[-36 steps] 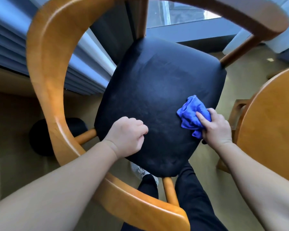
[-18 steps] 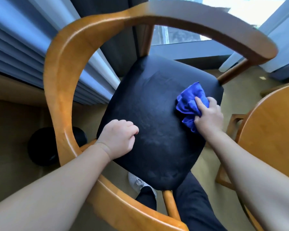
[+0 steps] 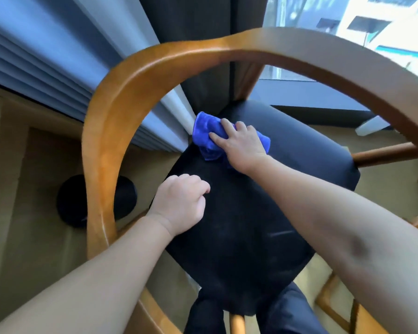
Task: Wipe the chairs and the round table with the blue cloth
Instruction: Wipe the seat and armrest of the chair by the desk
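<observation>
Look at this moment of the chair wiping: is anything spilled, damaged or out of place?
Nothing stands out. The right hand presses the blue cloth on the black seat; the left hand rests fisted there. No spill or damage shows.

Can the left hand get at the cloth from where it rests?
Probably yes. The left hand rests fisted on the seat, with only bare seat between it and the cloth, though the right hand presses on it.

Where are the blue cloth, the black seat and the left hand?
blue cloth (image 3: 204, 131): head view, its bare left fold.
black seat (image 3: 239, 237): head view, middle of the cushion.
left hand (image 3: 181, 203): head view, back of the fist.
</observation>
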`<state>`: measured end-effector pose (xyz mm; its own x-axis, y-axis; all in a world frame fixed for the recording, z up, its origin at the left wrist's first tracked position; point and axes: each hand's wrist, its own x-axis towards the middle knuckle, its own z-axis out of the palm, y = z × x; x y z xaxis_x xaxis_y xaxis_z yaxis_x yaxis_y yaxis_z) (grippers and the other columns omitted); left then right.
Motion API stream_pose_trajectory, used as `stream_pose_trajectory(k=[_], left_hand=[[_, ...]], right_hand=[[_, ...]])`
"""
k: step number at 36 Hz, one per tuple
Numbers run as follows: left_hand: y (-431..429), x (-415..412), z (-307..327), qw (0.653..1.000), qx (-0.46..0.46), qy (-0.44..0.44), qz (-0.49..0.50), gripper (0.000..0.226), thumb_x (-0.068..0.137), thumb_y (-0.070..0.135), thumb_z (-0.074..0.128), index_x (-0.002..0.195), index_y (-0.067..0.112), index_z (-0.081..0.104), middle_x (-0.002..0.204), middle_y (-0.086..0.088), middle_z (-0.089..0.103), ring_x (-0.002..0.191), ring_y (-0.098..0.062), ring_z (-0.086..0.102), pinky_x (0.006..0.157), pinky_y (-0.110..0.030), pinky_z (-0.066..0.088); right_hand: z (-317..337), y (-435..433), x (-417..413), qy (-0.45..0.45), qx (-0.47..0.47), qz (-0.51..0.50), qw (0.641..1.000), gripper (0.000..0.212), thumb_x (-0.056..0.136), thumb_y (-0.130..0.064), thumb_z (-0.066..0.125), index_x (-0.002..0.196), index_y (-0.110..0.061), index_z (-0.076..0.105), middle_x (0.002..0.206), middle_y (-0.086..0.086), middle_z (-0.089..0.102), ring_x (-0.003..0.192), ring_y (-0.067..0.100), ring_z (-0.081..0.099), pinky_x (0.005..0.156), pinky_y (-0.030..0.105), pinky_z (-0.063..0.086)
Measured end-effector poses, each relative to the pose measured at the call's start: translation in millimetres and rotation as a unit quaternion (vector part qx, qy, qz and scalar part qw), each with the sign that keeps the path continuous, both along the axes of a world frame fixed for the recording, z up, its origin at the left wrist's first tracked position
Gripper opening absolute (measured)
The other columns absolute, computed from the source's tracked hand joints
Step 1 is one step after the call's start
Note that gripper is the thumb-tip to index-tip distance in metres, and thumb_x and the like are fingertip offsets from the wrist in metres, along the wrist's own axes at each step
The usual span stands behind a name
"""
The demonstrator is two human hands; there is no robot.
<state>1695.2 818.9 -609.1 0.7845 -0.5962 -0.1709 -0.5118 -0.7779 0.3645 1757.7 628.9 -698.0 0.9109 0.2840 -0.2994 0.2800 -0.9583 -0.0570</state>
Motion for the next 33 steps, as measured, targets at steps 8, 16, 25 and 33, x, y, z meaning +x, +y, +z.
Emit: stream_pose_trajectory(k=[8,16,25,33], left_hand=[[4,10,-18,1.000,-0.001,0.004,0.020,0.029,0.071,0.016,0.040,0.075,0.014,0.068,0.068,0.003,0.062,0.059,-0.023,0.056,0.055,-0.036,0.046],[-6,26,-26,0.999,0.014,0.016,0.026,0.030,0.071,0.016,0.038,0.075,0.015,0.068,0.068,0.004,0.062,0.061,-0.023,0.057,0.061,-0.034,0.043],[-20,37,-23,0.999,0.022,0.037,0.014,0.034,0.072,0.018,0.036,0.078,0.014,0.069,0.070,0.003,0.064,0.064,-0.023,0.058,0.063,-0.030,0.047],[-39,32,-26,0.999,0.011,0.032,-0.003,0.034,0.072,0.019,0.035,0.077,0.015,0.068,0.070,0.004,0.063,0.063,-0.022,0.057,0.063,-0.030,0.043]], right_hand=[[-33,-13,7,0.014,0.007,0.051,0.999,0.065,0.081,-0.055,0.059,0.139,-0.035,0.037,0.138,0.011,0.039,0.095,0.033,0.048,0.074,0.040,0.042],[-31,-32,34,0.034,0.017,0.031,0.999,0.058,0.086,-0.037,0.056,0.141,-0.035,0.039,0.130,0.013,0.042,0.092,0.034,0.049,0.065,0.038,0.035],[-28,-97,41,0.026,0.007,-0.131,0.991,0.055,0.084,-0.031,0.057,0.137,-0.033,0.042,0.127,0.016,0.043,0.099,0.040,0.050,0.074,0.043,0.040],[-32,-124,6,0.032,0.016,-0.272,0.962,0.062,0.085,-0.033,0.057,0.143,-0.033,0.036,0.132,0.015,0.040,0.099,0.040,0.049,0.080,0.044,0.043]])
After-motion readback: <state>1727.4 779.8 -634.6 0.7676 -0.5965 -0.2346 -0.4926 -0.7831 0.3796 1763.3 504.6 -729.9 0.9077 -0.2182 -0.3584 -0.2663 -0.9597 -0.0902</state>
